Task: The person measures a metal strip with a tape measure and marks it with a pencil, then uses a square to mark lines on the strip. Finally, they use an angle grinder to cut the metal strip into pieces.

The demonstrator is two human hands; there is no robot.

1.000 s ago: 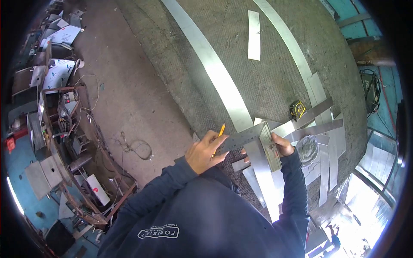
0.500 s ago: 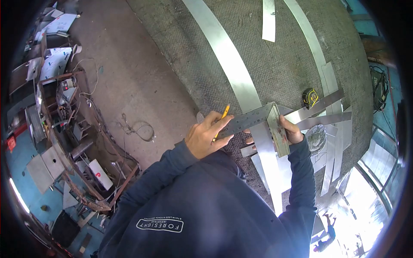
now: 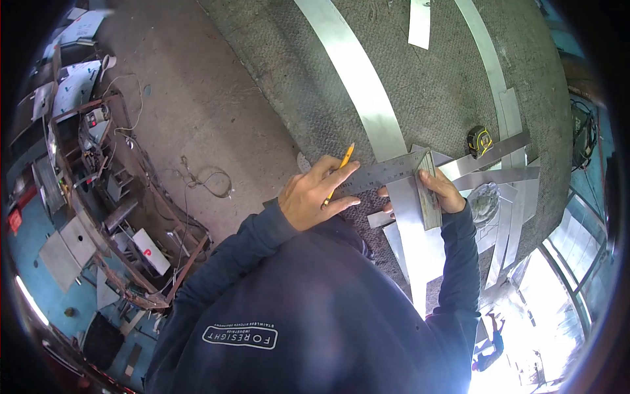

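A yellow pencil [image 3: 345, 157] is tucked between the fingers of my left hand [image 3: 308, 196]. That hand's thumb and forefinger reach toward the blade of a metal try square [image 3: 377, 175], whose near end lies by the fingertips. My right hand [image 3: 446, 191] grips the square's thick stock [image 3: 430, 197] together with a long shiny metal strip [image 3: 407, 223]. Its thumb presses the stock from above, and fingertips show beyond the strip's left edge. The square's blade crosses the strip.
A black and yellow tape measure [image 3: 480, 141] rests on the textured mat [image 3: 446, 85]. Several metal strips and a crumpled clear plastic piece [image 3: 484, 203] lie right of my hand. A long strip [image 3: 354, 72] extends away. A rusty frame [image 3: 190, 262] and wire [image 3: 210, 180] are at left.
The view has shifted slightly. The square's stock has turned and now stands more edge-on beside my right thumb. My left hand still holds the pencil near the blade.
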